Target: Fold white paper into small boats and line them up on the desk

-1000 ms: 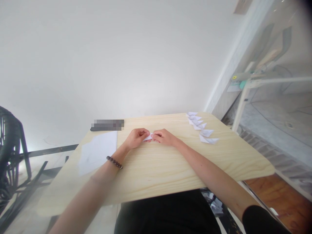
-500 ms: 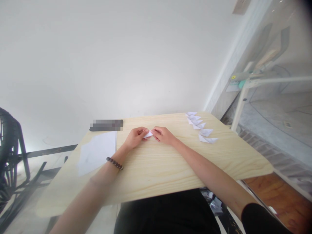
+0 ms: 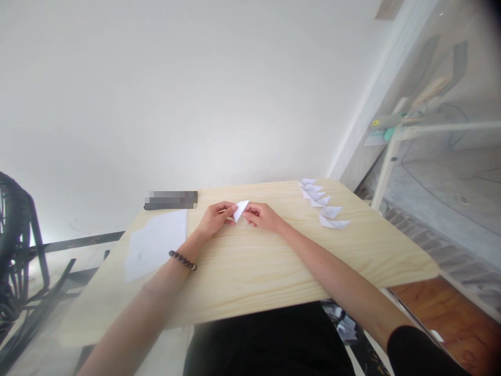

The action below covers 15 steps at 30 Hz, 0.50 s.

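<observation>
Between my hands is a small folded piece of white paper [image 3: 240, 209], roughly triangular, tilted with one point up to the right. My left hand [image 3: 217, 218] pinches its left side between thumb and fingers. At its right edge, my right hand [image 3: 261, 215] has thumb and fingers closed on the paper; the fingertips are partly hidden behind it. Both hands are over the middle of the light wooden table [image 3: 242, 271]. Several folded white paper boats [image 3: 321, 201] stand in a slanting row on the right side of the table.
White paper sheets [image 3: 156, 243] lie at the table's left, below a dark, pixelated long object [image 3: 171, 200]. A white wall [image 3: 195, 94] rises behind the table. A black wheeled thing [image 3: 18, 245] stands at far left, a white metal frame [image 3: 387, 167] at right.
The folded paper has turned upward and shows a larger triangular face. My left thumb now lies over its left side, while my right hand has hardly moved.
</observation>
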Motion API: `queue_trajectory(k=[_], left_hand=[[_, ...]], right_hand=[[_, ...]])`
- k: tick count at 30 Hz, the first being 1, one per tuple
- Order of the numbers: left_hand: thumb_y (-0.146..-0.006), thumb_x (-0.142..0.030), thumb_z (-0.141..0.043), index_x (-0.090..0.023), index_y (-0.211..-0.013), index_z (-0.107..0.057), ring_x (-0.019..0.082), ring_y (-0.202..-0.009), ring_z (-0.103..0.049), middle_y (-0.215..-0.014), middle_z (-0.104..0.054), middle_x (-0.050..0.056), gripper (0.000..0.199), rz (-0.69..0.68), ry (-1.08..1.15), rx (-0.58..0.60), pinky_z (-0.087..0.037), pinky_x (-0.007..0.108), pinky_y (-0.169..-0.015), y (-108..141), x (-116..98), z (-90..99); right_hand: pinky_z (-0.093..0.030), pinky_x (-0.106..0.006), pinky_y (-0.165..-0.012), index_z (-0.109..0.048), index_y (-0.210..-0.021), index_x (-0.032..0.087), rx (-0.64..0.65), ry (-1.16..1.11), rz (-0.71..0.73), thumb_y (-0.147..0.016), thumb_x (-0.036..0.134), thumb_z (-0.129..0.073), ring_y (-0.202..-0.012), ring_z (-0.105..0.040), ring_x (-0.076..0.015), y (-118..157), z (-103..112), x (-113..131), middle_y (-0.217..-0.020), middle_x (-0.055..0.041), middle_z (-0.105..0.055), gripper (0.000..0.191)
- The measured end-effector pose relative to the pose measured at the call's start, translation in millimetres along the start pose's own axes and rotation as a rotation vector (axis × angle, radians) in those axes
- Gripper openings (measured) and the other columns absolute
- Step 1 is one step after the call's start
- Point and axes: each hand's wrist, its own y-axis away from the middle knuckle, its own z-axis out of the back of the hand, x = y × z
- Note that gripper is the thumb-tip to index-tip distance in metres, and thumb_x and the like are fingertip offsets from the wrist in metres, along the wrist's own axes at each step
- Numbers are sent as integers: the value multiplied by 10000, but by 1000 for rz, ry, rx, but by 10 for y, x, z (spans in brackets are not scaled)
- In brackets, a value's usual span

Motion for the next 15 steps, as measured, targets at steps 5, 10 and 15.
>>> queue_trajectory(k=[5,10,15], left_hand=[[-674,-452,-581,-128,-861,-627,136,-668,-549,-760,-600,40,378,0,-8,32,-503,301,-639,13,-11,3],[-686,-433,-579,-125,-875,-639,160,-705,-567,-743,-619,51,366,6,-9,105,-503,313,-655,16,7,-3],[-708,-431,-563,-111,-863,-636,168,-752,-587,-779,-640,70,363,51,79,105,-481,351,-756,-2,41,-4]], right_hand=[[-351,-170,-470,-554,-790,126,-65,122,15,-771,301,-426,-467,-448,-57,-7,-10,10,-572,18,-511,217],[-276,-180,-463,-560,-658,121,-165,372,76,-748,281,-451,-472,-394,-60,-23,-10,3,-510,23,-487,213],[-257,-205,-511,-556,-615,150,-251,636,150,-755,290,-463,-500,-412,-68,-4,-38,41,-564,4,-555,219]])
